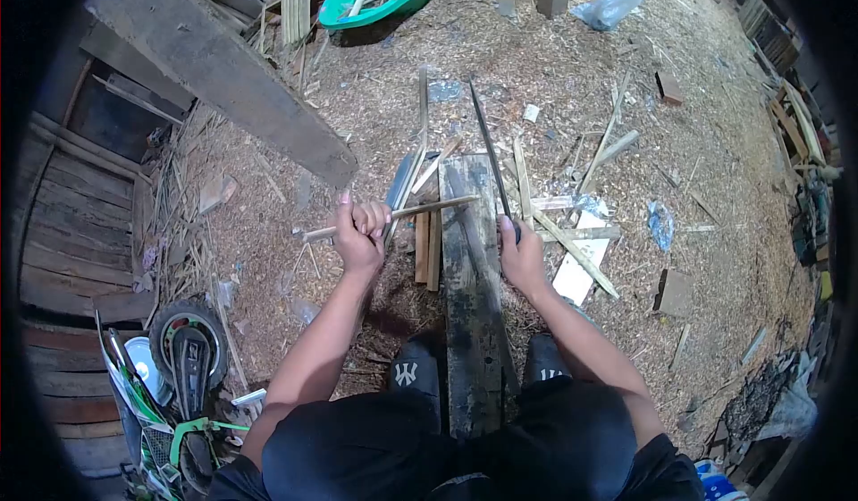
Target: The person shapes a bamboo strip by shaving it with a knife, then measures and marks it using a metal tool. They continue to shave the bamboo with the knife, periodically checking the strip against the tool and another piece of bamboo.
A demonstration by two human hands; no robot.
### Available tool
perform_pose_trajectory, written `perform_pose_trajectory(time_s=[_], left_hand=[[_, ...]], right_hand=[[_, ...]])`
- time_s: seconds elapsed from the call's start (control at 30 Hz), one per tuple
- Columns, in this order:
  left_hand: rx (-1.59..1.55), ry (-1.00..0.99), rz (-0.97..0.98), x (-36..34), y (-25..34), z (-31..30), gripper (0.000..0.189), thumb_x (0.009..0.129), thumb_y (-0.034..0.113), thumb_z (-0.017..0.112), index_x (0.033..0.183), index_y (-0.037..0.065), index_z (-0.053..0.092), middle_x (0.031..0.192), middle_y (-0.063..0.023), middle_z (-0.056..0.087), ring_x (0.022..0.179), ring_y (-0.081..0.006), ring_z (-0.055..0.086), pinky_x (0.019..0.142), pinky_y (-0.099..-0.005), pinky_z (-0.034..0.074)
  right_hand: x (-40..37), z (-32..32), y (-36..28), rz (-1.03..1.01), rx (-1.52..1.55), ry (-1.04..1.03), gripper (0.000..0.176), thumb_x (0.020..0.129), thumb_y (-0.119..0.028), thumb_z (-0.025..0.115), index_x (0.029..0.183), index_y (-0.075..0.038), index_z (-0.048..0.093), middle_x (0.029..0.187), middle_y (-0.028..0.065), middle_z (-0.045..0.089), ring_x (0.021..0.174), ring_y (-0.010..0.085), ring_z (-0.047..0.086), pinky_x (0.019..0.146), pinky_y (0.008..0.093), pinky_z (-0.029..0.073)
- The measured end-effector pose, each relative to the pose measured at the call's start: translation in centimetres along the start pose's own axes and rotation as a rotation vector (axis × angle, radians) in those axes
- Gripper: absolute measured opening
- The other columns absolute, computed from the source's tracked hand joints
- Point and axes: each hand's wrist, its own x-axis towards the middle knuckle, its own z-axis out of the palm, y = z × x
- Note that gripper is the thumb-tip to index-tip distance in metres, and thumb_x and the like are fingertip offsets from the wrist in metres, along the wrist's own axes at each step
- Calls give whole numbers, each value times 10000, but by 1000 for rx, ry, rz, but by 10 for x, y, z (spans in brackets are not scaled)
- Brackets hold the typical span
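My left hand (pixel 361 237) is closed around a thin wooden stick (pixel 438 205), whose far end lies over the narrow wooden bench (pixel 460 340) between my legs. Gripped in my right hand (pixel 521 255) is a long knife (pixel 488 143) with a dark, slim blade. The blade points forward and slightly left, just right of the bench, and the stick's tip ends close to it. Beside the bench on the left, two short brown wooden pieces (pixel 428 251) stick out.
Wood chips and strips cover the ground (pixel 715 179). A thick post (pixel 232 76) slants in from the upper left. Farther off are a green basin (pixel 386 0) of wood scraps and a plastic bag (pixel 608 7). A small green-and-white bike (pixel 183 394) lies lower left.
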Motion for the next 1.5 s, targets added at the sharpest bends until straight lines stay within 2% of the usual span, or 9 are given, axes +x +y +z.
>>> perform_pose_trajectory(time_s=[0.17,0.3,0.37,0.5,0.67,0.77,0.97,1.23,1.5], left_hand=[[-24,49,-22,3,-1,1,549,1038,340,389,537,159,254,464,-4,232,442,-155,260,583,-342,352],[-27,80,-34,4,-2,-2,548,1036,341,392,536,162,258,460,-7,234,444,-155,253,579,-341,349],[-27,23,0,3,-1,-4,546,1037,337,394,537,163,260,460,-6,231,444,-155,254,582,-339,357],[-4,59,-12,3,-3,4,549,1038,338,392,535,164,255,459,-6,230,445,-154,261,591,-339,371],[-2,67,-18,0,-1,0,548,1041,339,390,539,162,257,459,-6,233,446,-152,262,594,-349,373],[-26,35,-14,2,-2,-2,538,1039,334,400,548,163,263,469,-2,231,459,-156,270,610,-353,381],[-206,397,-120,31,10,-23,472,1038,349,441,620,154,339,511,-5,259,512,-172,337,654,-372,405],[-487,508,-176,46,37,-18,436,1055,308,401,650,151,361,518,11,273,508,-159,333,695,-378,423],[-609,453,-242,63,60,9,442,1055,379,396,677,153,374,541,9,262,526,-161,321,721,-394,436]], right_hand=[[1,24,63,-3,-242,58,589,995,-459,483,887,95,654,655,243,640,645,390,660,701,472,533],[0,1,14,76,-165,-28,580,998,-465,473,908,74,668,680,227,647,639,337,654,664,443,524],[-7,3,7,-114,50,81,571,997,-468,474,913,61,672,681,230,645,649,340,659,658,434,522],[0,19,51,128,-349,-77,511,994,-419,508,992,68,662,682,261,626,657,393,643,660,465,495],[-14,0,4,79,20,-52,609,972,-473,514,933,117,661,822,366,638,862,498,658,782,501,517],[-6,17,49,197,-284,-134,628,964,-490,517,921,120,661,808,358,641,861,500,657,790,514,510],[-28,7,41,216,-236,-10,643,952,-525,515,909,96,677,812,349,649,868,504,652,828,525,506],[-53,-70,70,257,-547,181,490,902,-451,636,964,32,688,898,323,662,893,488,642,797,523,512],[-12,-118,12,-279,-372,85,285,907,-237,662,1056,1,717,919,240,705,831,368,712,773,405,549]])
